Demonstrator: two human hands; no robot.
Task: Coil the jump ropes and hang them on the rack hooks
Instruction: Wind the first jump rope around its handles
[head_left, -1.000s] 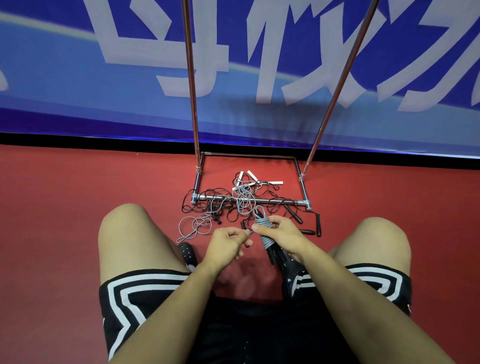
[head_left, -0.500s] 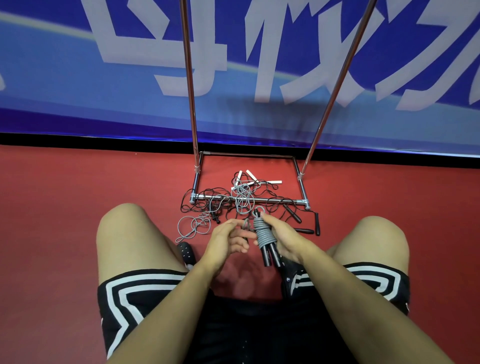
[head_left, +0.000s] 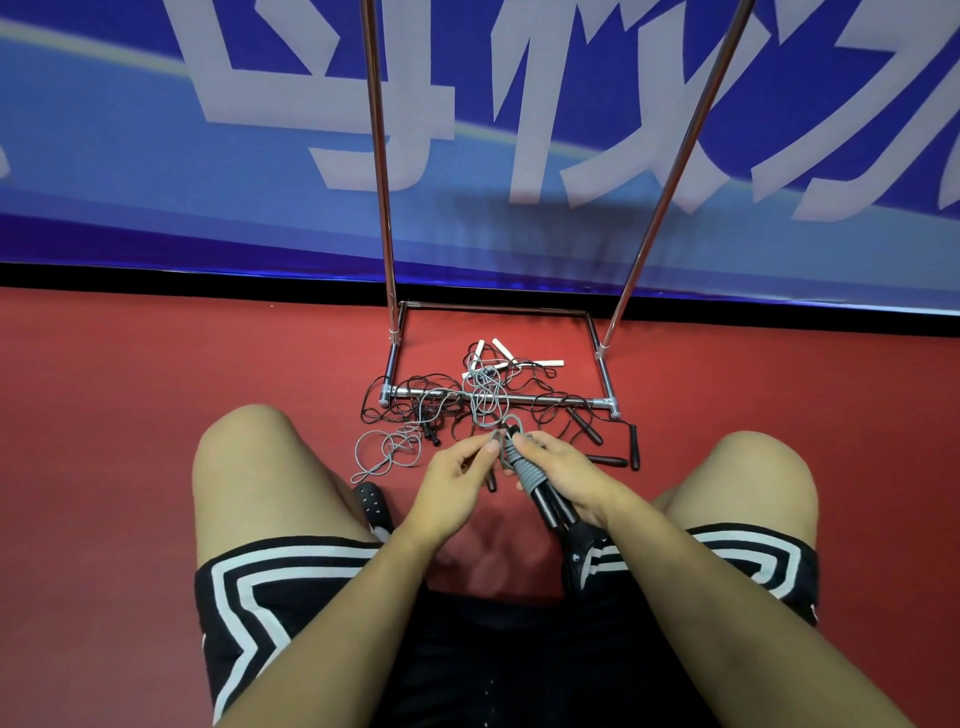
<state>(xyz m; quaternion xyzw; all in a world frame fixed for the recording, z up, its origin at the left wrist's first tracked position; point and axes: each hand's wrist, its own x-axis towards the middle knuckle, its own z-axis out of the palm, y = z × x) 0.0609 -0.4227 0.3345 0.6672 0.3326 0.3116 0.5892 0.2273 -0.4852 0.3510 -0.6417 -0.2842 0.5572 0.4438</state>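
Observation:
I squat over a red floor. My right hand (head_left: 563, 475) grips a grey jump rope bundle (head_left: 525, 470), the cord wound tightly round its two black handles. My left hand (head_left: 457, 475) pinches the cord's loose end at the top of the bundle. Beyond my hands lies a tangle of black and grey jump ropes (head_left: 483, 397) across the metal rack's base bar (head_left: 550, 400). A loose grey rope (head_left: 387, 449) lies to the left. White handles (head_left: 501, 353) rest inside the rack base. The rack's hooks are out of view.
Two chrome rack uprights (head_left: 382, 171) rise against a blue banner wall (head_left: 156, 156). Black handles (head_left: 618, 452) lie on the floor by my right knee. My knees flank the hands, and black shoes (head_left: 374, 501) sit beneath me.
My left hand has come up to the top of the bundle and taken the cord end there. The right hand has kept its grip and tilted the bundle slightly.

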